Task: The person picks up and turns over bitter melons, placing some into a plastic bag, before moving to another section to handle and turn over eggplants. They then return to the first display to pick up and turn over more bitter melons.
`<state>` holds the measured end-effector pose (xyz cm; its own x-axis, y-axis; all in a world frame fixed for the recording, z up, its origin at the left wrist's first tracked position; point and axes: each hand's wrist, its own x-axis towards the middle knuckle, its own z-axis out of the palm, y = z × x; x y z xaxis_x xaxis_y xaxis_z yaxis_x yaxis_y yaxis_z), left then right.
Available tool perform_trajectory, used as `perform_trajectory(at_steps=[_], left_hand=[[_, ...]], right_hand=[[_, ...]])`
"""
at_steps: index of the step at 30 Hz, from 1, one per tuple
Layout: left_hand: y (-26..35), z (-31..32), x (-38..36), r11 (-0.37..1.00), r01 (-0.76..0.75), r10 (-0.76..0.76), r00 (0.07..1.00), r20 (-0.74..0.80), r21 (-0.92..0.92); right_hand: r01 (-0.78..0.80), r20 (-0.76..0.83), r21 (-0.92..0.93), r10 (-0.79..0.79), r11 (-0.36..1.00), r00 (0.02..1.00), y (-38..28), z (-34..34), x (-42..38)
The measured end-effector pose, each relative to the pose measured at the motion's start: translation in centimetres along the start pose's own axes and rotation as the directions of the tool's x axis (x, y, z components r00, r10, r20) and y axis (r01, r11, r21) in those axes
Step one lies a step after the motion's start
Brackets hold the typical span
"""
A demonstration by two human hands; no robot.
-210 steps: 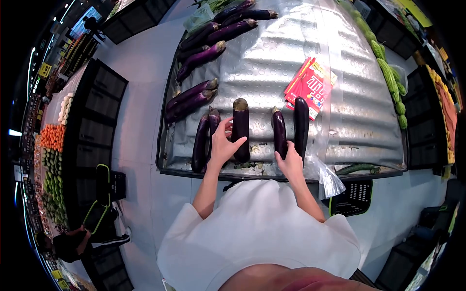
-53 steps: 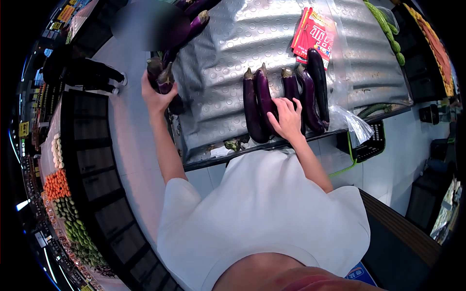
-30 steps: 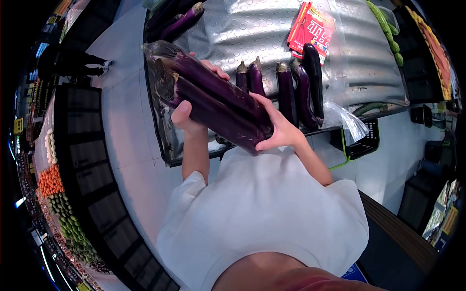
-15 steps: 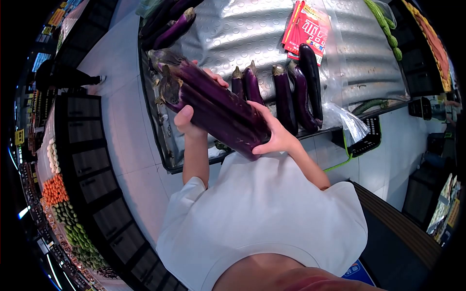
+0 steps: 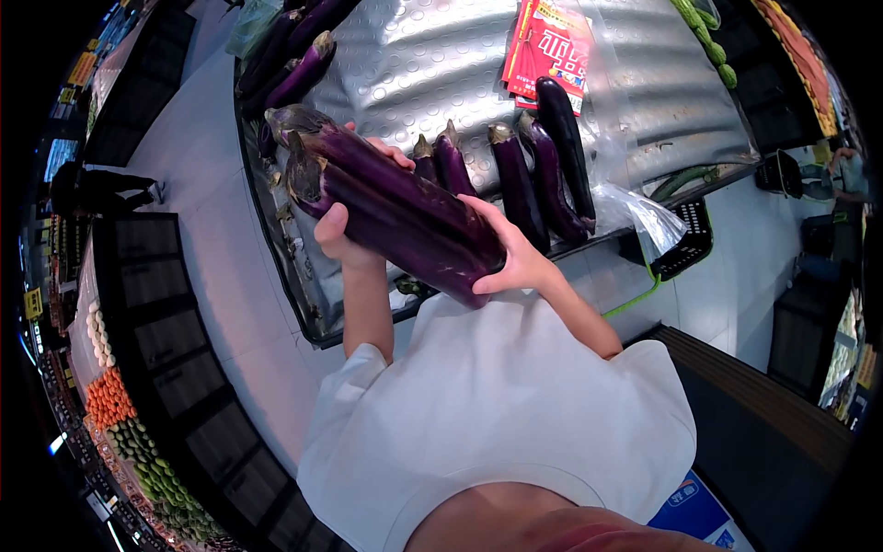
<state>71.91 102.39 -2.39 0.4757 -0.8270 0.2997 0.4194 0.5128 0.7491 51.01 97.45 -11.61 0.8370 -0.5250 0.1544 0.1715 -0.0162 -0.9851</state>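
Note:
A bundle of long purple eggplants (image 5: 395,207) is held slantwise in front of my chest, stem ends at the upper left. My left hand (image 5: 348,230) grips it near the stems, thumb on the near side and fingers partly hidden behind. Around its lower right end my right hand (image 5: 510,253) is closed, with the thumb underneath. Just beyond the bundle, two smaller eggplants (image 5: 451,164) lie on the silver display surface (image 5: 423,64). Three longer ones, among them a dark eggplant (image 5: 563,138), lie to their right.
More eggplants (image 5: 308,69) lie at the display's upper left. Red printed packets (image 5: 552,55) and clear plastic sheeting (image 5: 635,216) are on the display. A black basket (image 5: 685,244) with a green handle is beyond its near edge. A person in dark clothes (image 5: 110,190) stands at the far left.
The display and its eggplants have shifted slightly left in view. My hands keep their hold on the bundle, which has moved a little left at its stem end.

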Motion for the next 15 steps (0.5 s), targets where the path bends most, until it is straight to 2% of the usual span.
perform_trajectory(at_steps=[6, 8, 9, 10, 12, 14, 15], left_hand=[[-0.2, 0.4, -0.7, 0.999, 0.006, -0.006, 1.0, -0.007, 0.037], [-0.2, 0.5, -0.9, 1.0, 0.01, -0.01, 1.0, 0.013, -0.021], [-0.2, 0.5, -1.1, 1.0, 0.009, -0.009, 1.0, 0.016, -0.023], [-0.2, 0.6, -1.2, 0.994, 0.004, 0.002, 0.999, 0.052, -0.108], [-0.8, 0.7, -1.1, 0.972, 0.004, 0.023, 0.994, 0.111, -0.237], [-0.9, 1.0, -1.0, 0.989, 0.023, -0.012, 0.997, 0.077, -0.148], [-1.2, 0.6, -1.0, 0.992, 0.06, -0.054, 0.997, 0.051, -0.112]], right_hand=[[0.026, 0.008, 0.035, -0.026, 0.999, 1.0, 0.4, -0.2, -0.7], [0.046, 0.009, 0.044, -0.046, 0.998, 0.999, 0.9, -0.3, -0.8], [0.015, 0.003, 0.17, -0.015, 0.985, 1.0, 1.2, -0.3, -0.7], [-0.01, -0.009, 0.288, 0.013, 0.957, 1.0, 1.2, -0.4, -0.7], [-0.01, -0.023, 0.338, 0.018, 0.941, 1.0, 0.4, -0.5, -0.3], [-0.065, 0.062, 0.299, 0.048, 0.952, 0.997, 0.7, -0.7, -0.4], [-0.057, 0.027, 0.301, 0.051, 0.952, 0.998, 0.8, -0.3, -0.5]])
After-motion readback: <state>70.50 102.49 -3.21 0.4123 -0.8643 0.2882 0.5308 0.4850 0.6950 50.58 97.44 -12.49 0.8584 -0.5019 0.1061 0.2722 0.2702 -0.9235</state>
